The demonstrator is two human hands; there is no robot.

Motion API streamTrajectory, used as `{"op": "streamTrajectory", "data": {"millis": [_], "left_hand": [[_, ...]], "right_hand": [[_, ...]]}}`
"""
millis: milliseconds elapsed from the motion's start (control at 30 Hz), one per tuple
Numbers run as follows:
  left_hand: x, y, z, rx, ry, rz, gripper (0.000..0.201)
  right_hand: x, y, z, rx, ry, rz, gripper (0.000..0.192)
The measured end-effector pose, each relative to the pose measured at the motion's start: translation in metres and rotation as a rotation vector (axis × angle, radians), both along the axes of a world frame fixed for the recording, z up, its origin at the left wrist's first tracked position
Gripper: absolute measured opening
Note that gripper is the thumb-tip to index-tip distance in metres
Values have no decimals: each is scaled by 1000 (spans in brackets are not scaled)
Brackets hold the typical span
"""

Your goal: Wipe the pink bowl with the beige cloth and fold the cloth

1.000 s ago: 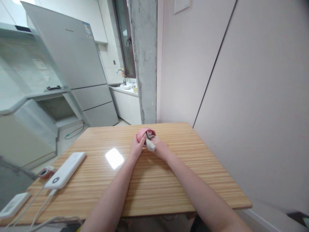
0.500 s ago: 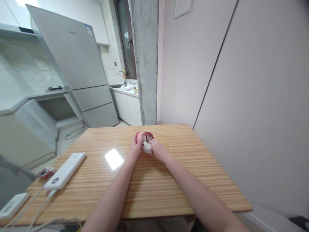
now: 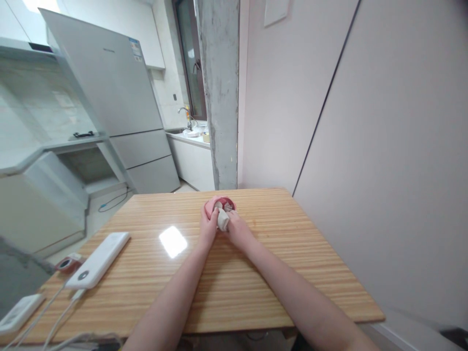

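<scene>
A small pink bowl or cup (image 3: 210, 205) is held near the far side of the wooden table, its opening tilted toward me. My left hand (image 3: 207, 227) is closed around its left side, with the thumb at the rim. A pale grey cloth (image 3: 223, 221) is bunched in the opening and hangs over the near rim. On the right, my right hand (image 3: 237, 228) is closed on the cloth, its fingertips at the opening and partly hidden. The base of the pink vessel cannot be seen.
On the table (image 3: 292, 273), to the left, lie a white power bank (image 3: 100, 260) with cables, a small reddish object (image 3: 68, 263) and a white power strip (image 3: 21, 312). A pale wall (image 3: 395, 170) runs along the right side. Beyond stand a pillar (image 3: 222, 97) and a fridge (image 3: 109, 83).
The pink vessel has turned so its opening shows more fully toward me. Both hands have shifted slightly with it, and the cloth's hanging end has moved a little up.
</scene>
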State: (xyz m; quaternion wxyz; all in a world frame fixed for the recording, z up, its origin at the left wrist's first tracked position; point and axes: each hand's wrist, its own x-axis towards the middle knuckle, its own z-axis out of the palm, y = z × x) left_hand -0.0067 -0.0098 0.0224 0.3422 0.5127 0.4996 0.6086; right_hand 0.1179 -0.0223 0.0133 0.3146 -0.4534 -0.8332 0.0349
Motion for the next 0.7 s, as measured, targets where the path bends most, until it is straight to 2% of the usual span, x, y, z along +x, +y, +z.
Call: {"op": "streamTrajectory", "data": {"millis": [100,200,300,400,567,700], "left_hand": [[-18,2,9,33,239,-76,52],[-20,-1,12,33,350,-138,57],[-9,-7,11,16,252,-55,51],[-1,-10,13,-31,110,27,44],[-4,-6,19,-64,56,6,39],[-10,2,15,-113,73,-63,33]], "right_hand": [[11,7,3,26,-97,81,33],[12,3,4,18,-113,32,36],[0,-7,1,22,-38,-44,46],[-12,-13,-1,63,96,0,56],[0,-3,9,78,110,174,34],[10,1,14,81,-10,176,26]]}}
